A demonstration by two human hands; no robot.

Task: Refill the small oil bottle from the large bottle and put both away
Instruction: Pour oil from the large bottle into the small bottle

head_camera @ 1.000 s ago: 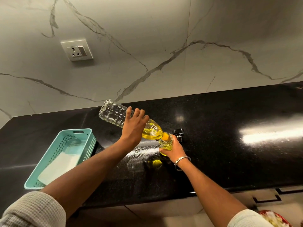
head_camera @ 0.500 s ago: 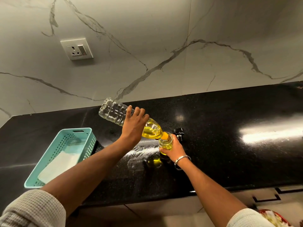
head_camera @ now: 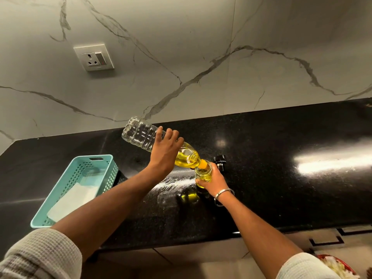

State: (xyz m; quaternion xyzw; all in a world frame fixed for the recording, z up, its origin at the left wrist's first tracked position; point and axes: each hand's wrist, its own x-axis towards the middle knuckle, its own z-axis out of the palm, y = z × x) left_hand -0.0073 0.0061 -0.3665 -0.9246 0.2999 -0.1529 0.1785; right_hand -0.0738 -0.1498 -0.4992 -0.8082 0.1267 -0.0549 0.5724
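Observation:
My left hand (head_camera: 165, 153) grips the large clear plastic bottle (head_camera: 141, 134) round its middle and holds it tipped, base up to the left, orange neck down to the right. Yellow oil has pooled at its neck end. The neck meets the open mouth of the small glass oil bottle (head_camera: 203, 174), which stands on the black counter (head_camera: 281, 188). My right hand (head_camera: 214, 178) holds the small bottle round its side. The small bottle holds yellow oil. A black cap (head_camera: 219, 162) lies on the counter just behind it.
A teal plastic basket (head_camera: 80, 178) with a white sheet inside sits on the counter to the left. A wall socket (head_camera: 93, 57) is on the marble backsplash. Drawer handles (head_camera: 326, 241) show below the counter's front edge at right. A red dish (head_camera: 338, 266) is at the bottom right corner.
Almost nothing has moved. Both hands keep the same hold and the large bottle stays tipped over the small one.

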